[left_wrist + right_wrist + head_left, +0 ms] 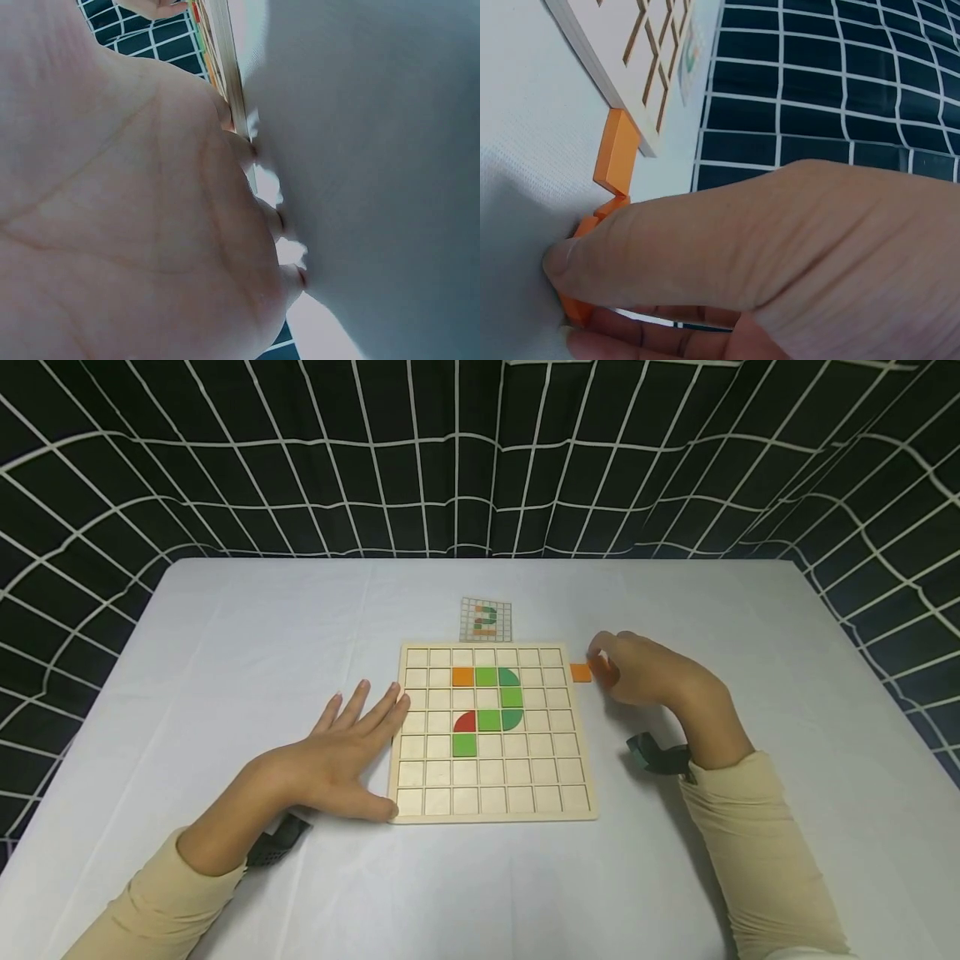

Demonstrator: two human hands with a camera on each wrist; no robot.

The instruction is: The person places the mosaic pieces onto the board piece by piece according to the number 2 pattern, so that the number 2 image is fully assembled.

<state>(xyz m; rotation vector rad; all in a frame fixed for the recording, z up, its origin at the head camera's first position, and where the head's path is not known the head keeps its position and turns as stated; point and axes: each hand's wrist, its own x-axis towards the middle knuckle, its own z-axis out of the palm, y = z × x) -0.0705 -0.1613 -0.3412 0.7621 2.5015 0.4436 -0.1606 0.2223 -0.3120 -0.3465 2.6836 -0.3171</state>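
A wooden grid board (491, 817) lies flat on the table. Square and quarter-round tiles sit in its cells: an orange square (462, 677), several green ones (489, 720) and a red quarter-round (465, 722). My left hand (330, 772) is spread along the board's left side, its fingertips at the upper left edge and its thumb at the lower left corner. To the right of the board, my right hand (637, 668) pinches an orange tile (576, 309) between thumb and fingers, low over the table. Another orange tile (617, 154) lies against the board's right edge. My thumb partly hides the orange pieces.
Just behind the board lies a small pattern card (486, 620) with a coloured figure on a grid. The table has a white cover (480, 893). Dark walls with a white grid (480, 468) rise beyond its far side and at both sides.
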